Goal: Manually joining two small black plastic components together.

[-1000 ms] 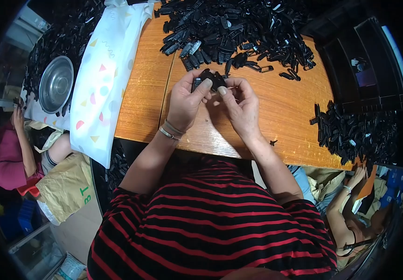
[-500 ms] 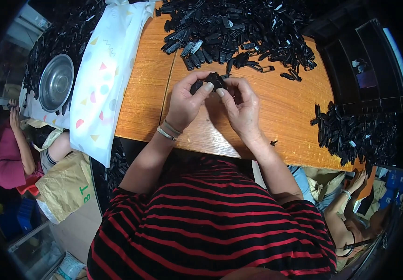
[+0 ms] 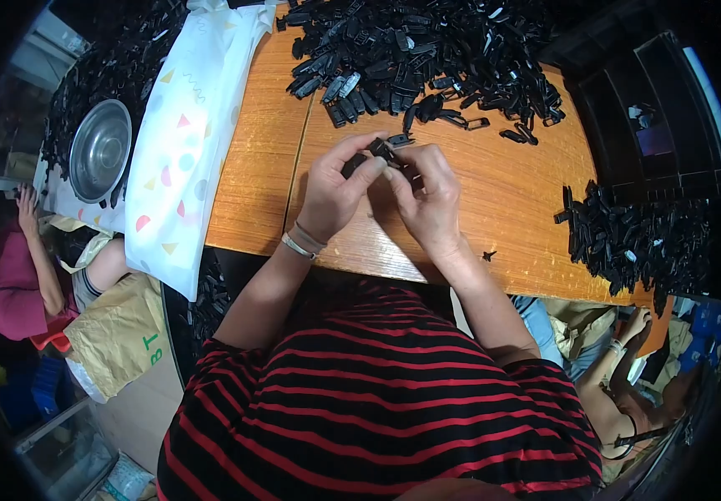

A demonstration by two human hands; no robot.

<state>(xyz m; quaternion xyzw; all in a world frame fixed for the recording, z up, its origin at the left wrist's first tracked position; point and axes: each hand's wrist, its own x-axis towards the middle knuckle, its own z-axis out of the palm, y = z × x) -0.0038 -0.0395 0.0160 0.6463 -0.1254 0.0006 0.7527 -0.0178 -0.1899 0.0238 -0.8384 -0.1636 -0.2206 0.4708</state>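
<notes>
Small black plastic parts (image 3: 384,151) are gripped between my two hands over the wooden table (image 3: 352,230). My left hand (image 3: 340,184) has its thumb and fingers pinched on one side of them. On the other side, my right hand (image 3: 429,194) closes its thumb and curled fingers round them. My fingers cover much of these parts, so their exact kind cannot be told. Just beyond my fingertips lies the near edge of a large heap of black plastic parts (image 3: 410,58), with a few loose pieces nearest me.
A second pile of black pieces (image 3: 636,242) lies at the right, before a dark crate (image 3: 652,125). A white patterned sheet (image 3: 178,167) covers the table's left side. Beyond it are a metal bowl (image 3: 102,150) and more pieces. People sit at the left and lower right.
My fingers have shifted on the black parts, and the part at my fingertips has turned. My right hand has moved slightly down and left.
</notes>
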